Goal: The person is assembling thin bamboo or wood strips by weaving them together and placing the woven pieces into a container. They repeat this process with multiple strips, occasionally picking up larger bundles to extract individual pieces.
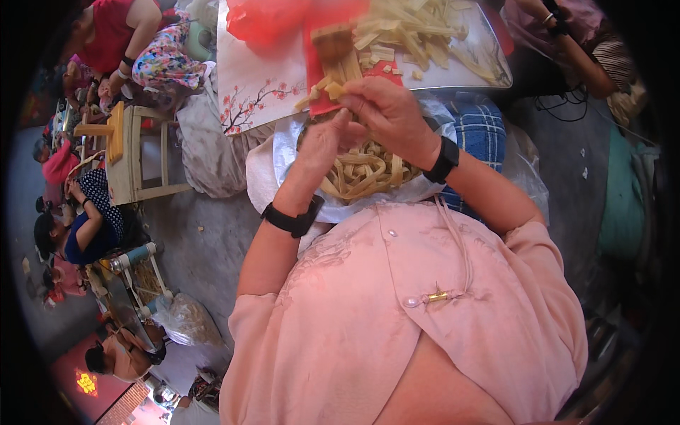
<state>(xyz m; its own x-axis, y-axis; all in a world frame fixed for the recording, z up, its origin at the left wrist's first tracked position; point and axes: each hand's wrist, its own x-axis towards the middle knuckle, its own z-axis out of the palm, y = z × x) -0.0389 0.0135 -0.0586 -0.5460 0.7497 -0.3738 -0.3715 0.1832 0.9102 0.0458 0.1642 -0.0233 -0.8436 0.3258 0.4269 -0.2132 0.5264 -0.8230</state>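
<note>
My right hand (393,117) is closed in a pinch, thumb against forefinger, on a small pale-yellow flat strip piece (334,90). Close beside it, my left hand (322,149) is curled inward with its fingertips partly hidden; what it holds, if anything, I cannot make out. Both hands hover over a white-lined container (287,145) in front of me. Inside lies a heap of long, flat tan strips (368,170), looped over one another. Just beyond my fingers, a wooden block (333,44) rests on a red sheet (319,106), with small cut pieces beside it.
Loose pale strips (418,32) cover part of a tray (496,67) at far right. A red plastic bag (265,21) sits on the table's white, blossom-printed top (244,78). A wooden stool (145,159) stands left. Other people sit on both sides; cables (567,103) hang at right.
</note>
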